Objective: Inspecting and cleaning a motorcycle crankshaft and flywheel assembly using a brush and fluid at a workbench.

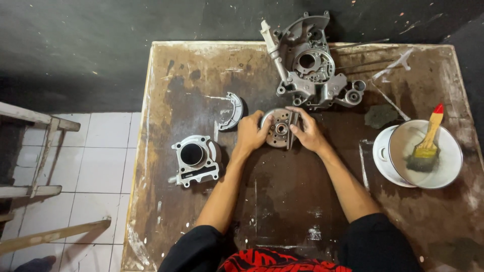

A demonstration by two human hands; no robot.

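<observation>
Both hands meet at the middle of the table: the left hand (pixel 250 133) grips the round metal part (pixel 279 128) from its nine o'clock side, fingers curled on the rim, and the right hand (pixel 308 132) holds it from three o'clock, with the fingers closed around a thin flat metal piece (pixel 292 130) that stands across the disc. The round part lies flat on the worn brown table (pixel 282 201), near its centre, and shows a small hub with holes around it.

At one o'clock from the disc, just beside it, sits a large grey engine casing (pixel 310 63) — it reaches to the far edge of the table. At ten o'clock, near the left hand, lies a curved brake shoe (pixel 232 112). At eight o'clock, a bit apart, stands a cylinder block (pixel 194 158) with a dark round bore. Well apart at three o'clock there is a white bowl (pixel 448 168) — a paintbrush (pixel 427 146) with yellow handle and red tip rests inside it.
</observation>
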